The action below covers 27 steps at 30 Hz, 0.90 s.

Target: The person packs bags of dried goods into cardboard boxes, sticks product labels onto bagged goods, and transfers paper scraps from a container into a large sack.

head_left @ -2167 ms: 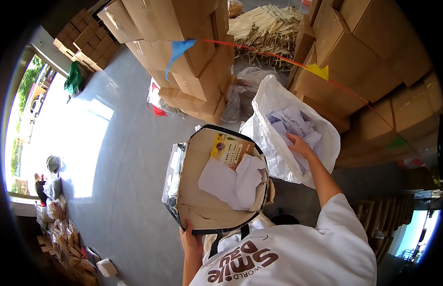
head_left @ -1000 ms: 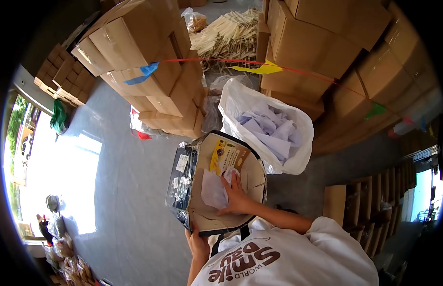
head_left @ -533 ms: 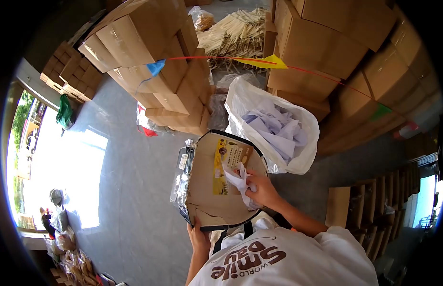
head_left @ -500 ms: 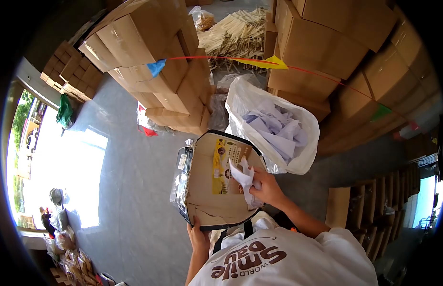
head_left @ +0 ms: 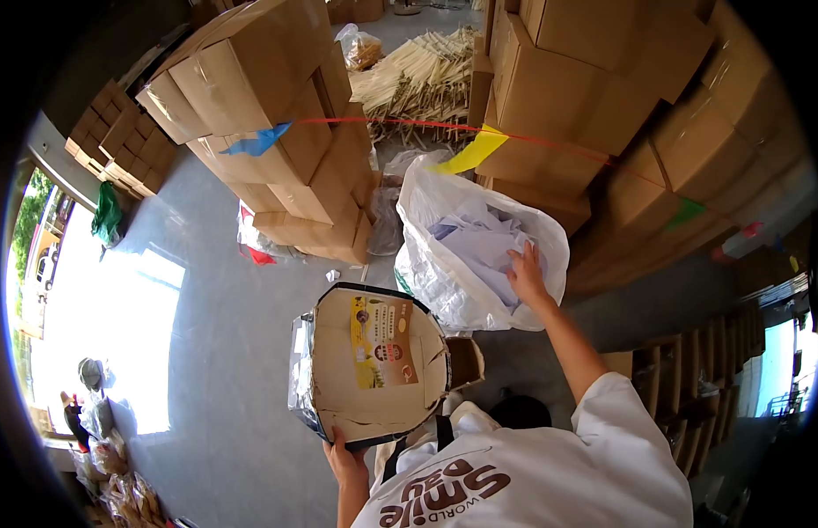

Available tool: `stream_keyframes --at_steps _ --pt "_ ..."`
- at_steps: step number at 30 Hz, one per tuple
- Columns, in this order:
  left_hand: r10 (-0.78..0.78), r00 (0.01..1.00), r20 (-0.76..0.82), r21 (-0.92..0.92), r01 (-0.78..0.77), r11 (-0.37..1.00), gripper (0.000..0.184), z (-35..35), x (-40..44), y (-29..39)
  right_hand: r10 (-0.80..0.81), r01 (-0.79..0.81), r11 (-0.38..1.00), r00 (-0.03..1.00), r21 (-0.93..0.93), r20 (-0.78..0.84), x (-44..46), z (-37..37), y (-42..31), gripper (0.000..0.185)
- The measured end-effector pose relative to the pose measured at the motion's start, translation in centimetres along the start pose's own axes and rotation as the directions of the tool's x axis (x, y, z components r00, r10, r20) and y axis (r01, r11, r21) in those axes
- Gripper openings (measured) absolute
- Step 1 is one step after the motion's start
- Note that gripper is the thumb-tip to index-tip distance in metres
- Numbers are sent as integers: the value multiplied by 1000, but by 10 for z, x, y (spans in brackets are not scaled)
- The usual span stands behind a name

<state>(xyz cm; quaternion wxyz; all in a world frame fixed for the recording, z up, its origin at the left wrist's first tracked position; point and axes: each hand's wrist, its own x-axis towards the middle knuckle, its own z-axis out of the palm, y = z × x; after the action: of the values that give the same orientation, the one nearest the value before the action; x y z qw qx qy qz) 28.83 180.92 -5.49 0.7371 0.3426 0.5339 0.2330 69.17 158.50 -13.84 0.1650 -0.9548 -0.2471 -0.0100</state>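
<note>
My left hand grips the near rim of a shallow cardboard box, thumb over the edge. The box has dark sides, some torn edges and a yellow-and-brown printed label lying inside. To the upper right, my right hand is over the mouth of a large white woven sack, fingers spread, at the crumpled white paper that fills it. I cannot tell whether the fingertips touch the paper.
Stacked cartons rise at the left and at the right. A red string with coloured flags crosses in front. Behind lies a heap of pale sticks. A small white scrap is on the floor.
My right hand has moved from inside the box up and right to the sack, and the crumpled paper has left its grip. The box, still in my left hand, sits lower and further left.
</note>
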Motion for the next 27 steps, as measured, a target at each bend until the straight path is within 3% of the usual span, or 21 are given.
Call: stream_keyframes --at_steps 1,3,4,6,9,11,12,13,15,16,18,19,21,22,24,27 --pt "2 1000 -24 -1 -2 1000 41 -6 -2 -1 -3 3 1000 1000 -2 -1 -3 5 -7 50" --pt "11 997 -80 7 -10 1000 41 -17 -8 -2 102 -132 988 946 79 308 -6 20 -21 56" --pt "15 996 -93 6 -15 1000 41 -19 -10 -3 90 -123 989 945 86 315 0 36 -13 56" --pt "36 991 -127 -8 -38 999 40 -24 -15 -6 -55 6 995 872 102 486 12 66 5 56" --pt "51 990 -131 -60 -59 996 41 -31 -14 -13 -48 -7 996 786 86 616 31 78 24 53" --pt "43 989 -144 -116 -60 991 41 -38 -19 -12 100 -134 991 722 -3 685 29 29 -6 53" --pt "37 991 -131 -162 -58 985 42 -38 -19 -13 3 -45 998 731 44 683 41 43 10 55" --pt "34 993 -110 -213 -57 975 41 -36 -21 -13 -93 42 995 733 92 673 53 57 24 56" --pt "32 995 -95 -229 -53 972 40 -37 -23 -17 105 -176 977 886 119 451 46 37 9 57" --pt "18 998 -52 -233 -30 972 39 -38 -24 -18 92 -163 979 886 120 455 41 16 -7 57" --pt "-18 997 -70 -279 -3 960 38 -38 -25 -20 117 -124 992 981 36 156 30 -21 -47 58" --pt "-24 997 -79 -265 2 964 38 -39 -25 -19 118 -125 991 981 37 156 21 -30 -58 58" --pt "-34 997 -73 -243 16 970 38 -39 -25 -18 -194 198 980 976 29 -94 0 -45 -74 59" --pt "-40 998 -50 -217 28 976 39 -41 -25 -16 -181 184 983 979 21 -98 -11 -51 -83 59" --pt "-53 999 -2 -177 52 983 40 -41 -24 -14 -313 328 929 943 171 -113 -33 -60 -100 59" --pt "-53 998 27 -90 56 994 46 -39 -22 -5 -302 298 831 951 470 -69 -76 -62 -112 60"
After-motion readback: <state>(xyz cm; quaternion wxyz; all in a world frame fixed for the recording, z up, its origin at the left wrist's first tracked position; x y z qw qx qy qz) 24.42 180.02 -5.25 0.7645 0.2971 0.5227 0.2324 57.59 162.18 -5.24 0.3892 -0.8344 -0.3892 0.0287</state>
